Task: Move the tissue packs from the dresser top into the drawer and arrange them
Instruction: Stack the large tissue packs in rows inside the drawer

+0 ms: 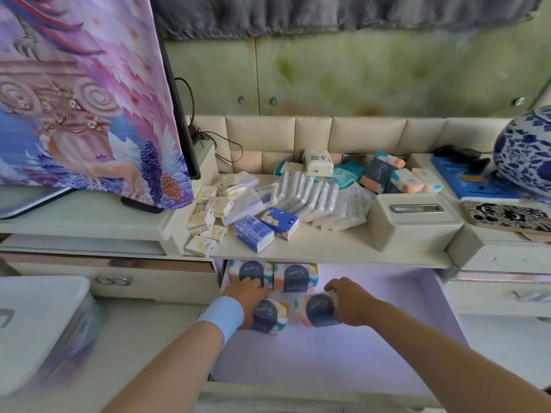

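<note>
Wide lt-blue wristband [222,315] on L wrist.

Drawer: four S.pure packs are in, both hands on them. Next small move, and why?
Probably slide the front-right pack left with the right hand until it meets the front-left pack: it sits tilted, with a gap between them, unlike the back row.

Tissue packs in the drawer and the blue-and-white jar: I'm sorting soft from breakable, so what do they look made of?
Tissue packs: soft paper in thin printed plastic film, judging by the faint sheen and rounded, squashy corners. Jar: probably glazed ceramic or porcelain, glossy white with a painted blue pattern; the look alone cannot rule out other materials.
</note>
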